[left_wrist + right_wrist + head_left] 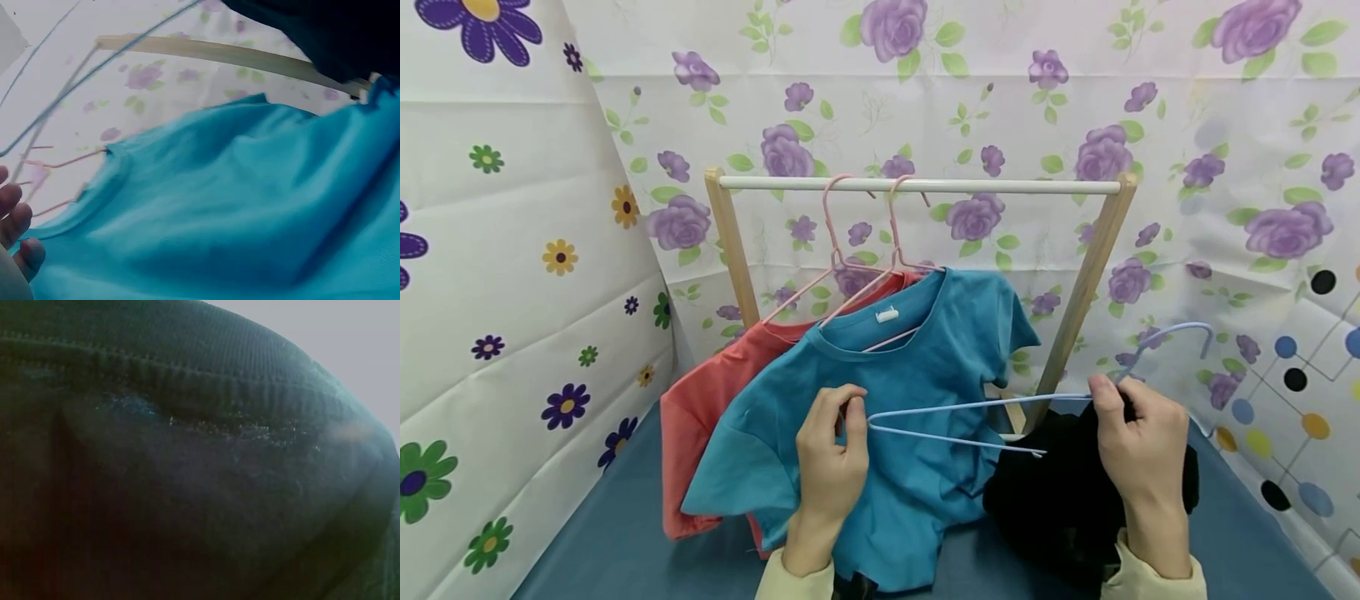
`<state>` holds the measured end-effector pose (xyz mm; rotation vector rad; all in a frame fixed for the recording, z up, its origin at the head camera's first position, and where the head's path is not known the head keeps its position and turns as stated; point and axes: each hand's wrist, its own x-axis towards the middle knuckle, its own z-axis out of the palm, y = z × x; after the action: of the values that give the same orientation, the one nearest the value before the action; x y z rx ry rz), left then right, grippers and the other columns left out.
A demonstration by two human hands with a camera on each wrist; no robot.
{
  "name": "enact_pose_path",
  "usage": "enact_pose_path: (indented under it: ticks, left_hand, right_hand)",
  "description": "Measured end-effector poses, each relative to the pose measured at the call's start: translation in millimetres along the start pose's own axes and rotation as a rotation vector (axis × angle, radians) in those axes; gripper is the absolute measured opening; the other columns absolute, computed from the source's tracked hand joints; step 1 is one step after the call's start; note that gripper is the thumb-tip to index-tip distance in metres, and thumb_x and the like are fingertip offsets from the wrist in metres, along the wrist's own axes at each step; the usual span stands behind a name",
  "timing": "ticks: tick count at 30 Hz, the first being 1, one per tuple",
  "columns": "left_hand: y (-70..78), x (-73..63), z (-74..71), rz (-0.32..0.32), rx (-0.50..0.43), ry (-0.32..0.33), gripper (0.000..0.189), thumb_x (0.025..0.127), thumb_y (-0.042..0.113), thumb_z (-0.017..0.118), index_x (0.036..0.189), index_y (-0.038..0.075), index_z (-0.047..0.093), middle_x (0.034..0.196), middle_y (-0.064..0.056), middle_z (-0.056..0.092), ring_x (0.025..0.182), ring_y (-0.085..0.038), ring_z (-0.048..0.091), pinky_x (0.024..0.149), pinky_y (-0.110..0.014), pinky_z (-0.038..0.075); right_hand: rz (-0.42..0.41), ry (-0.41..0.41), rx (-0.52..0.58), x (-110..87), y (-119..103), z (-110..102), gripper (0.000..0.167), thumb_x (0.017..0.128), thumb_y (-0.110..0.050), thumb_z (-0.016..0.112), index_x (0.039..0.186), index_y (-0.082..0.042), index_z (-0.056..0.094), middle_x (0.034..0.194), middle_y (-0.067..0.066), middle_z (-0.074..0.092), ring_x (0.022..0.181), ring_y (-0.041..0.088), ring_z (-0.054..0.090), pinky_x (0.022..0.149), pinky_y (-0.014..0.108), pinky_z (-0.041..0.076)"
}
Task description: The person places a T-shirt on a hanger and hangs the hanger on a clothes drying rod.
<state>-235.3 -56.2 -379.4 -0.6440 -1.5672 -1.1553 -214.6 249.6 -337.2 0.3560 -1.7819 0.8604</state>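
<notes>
My right hand (1142,442) pinches a light blue wire hanger (940,408) near its neck, the hook pointing up and right. A bunched black garment (1052,492) hangs at the same hand. Its ribbed, stitched band (187,369) fills much of the right wrist view. My left hand (831,458) is beside the hanger's left end, in front of a blue T-shirt (910,417), its fingers bent loosely. In the left wrist view its fingertips (15,215) and thumb stand apart with nothing between them.
A rack with a white rail (1000,187) and wooden legs stands behind. From it the blue T-shirt and a coral shirt (700,433) hang on pink hangers (829,217). Floral sheets (1247,250) enclose the back and sides. A blue-grey surface (617,533) lies below.
</notes>
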Motion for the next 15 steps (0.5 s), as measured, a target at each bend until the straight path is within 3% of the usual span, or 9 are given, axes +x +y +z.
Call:
enact_pose_path:
  ticks: [3, 6, 8, 10, 15]
  left_hand:
    - [-4.8, -7.2, 5.2, -0.110, -0.023, 0.016, 0.016, 0.093, -0.008, 0.055, 0.103, 0.001, 0.063, 0.076, -0.003, 0.051, 0.061, -0.012, 0.045, 0.052, -0.024, 0.038]
    - [-7.8, -12.1, 8.8, -0.205, -0.048, -0.054, 0.014, 0.096, -0.005, 0.055, 0.102, 0.003, 0.064, 0.075, 0.000, 0.052, 0.060, -0.011, 0.046, 0.051, -0.024, 0.040]
    - [-7.0, -14.7, 12.5, -0.263, -0.041, -0.190, 0.011, 0.099, 0.004, 0.054, 0.101, 0.007, 0.065, 0.076, 0.003, 0.053, 0.062, -0.009, 0.048, 0.052, -0.025, 0.042]
    - [-3.9, -18.6, 19.2, -0.318, -0.023, -0.367, 0.013, 0.102, 0.014, 0.053, 0.101, 0.011, 0.066, 0.077, 0.007, 0.053, 0.063, -0.007, 0.048, 0.054, -0.025, 0.042]
    - [12.4, -36.8, 47.5, -0.374, 0.012, -0.759, 0.024, 0.103, 0.038, 0.049, 0.098, 0.022, 0.065, 0.073, 0.013, 0.050, 0.062, -0.002, 0.048, 0.053, -0.022, 0.041]
  right_hand:
    - [0.019, 0.024, 0.014, 1.5, 0.4, -4.3, 0.053, 0.094, -0.016, 0.062, 0.053, -0.013, 0.030, 0.050, -0.008, 0.020, 0.041, 0.004, 0.013, 0.039, 0.019, 0.012]
    - [0.037, 0.046, 0.039, 2.5, 1.1, -7.5, 0.053, 0.095, -0.015, 0.062, 0.052, -0.013, 0.030, 0.048, -0.007, 0.020, 0.040, 0.004, 0.013, 0.039, 0.019, 0.011]
    - [0.046, 0.060, 0.050, 2.6, 1.4, -9.0, 0.054, 0.095, -0.015, 0.061, 0.052, -0.013, 0.029, 0.047, -0.008, 0.020, 0.040, 0.004, 0.013, 0.038, 0.019, 0.011]
    - [0.050, 0.067, 0.059, 2.5, 1.5, -9.7, 0.054, 0.096, -0.015, 0.060, 0.051, -0.013, 0.029, 0.047, -0.008, 0.020, 0.039, 0.004, 0.013, 0.037, 0.019, 0.010]
    - [0.063, 0.071, 0.066, 1.3, -0.7, -7.4, 0.053, 0.095, -0.012, 0.060, 0.051, -0.013, 0.030, 0.047, -0.008, 0.022, 0.039, 0.004, 0.014, 0.038, 0.019, 0.012]
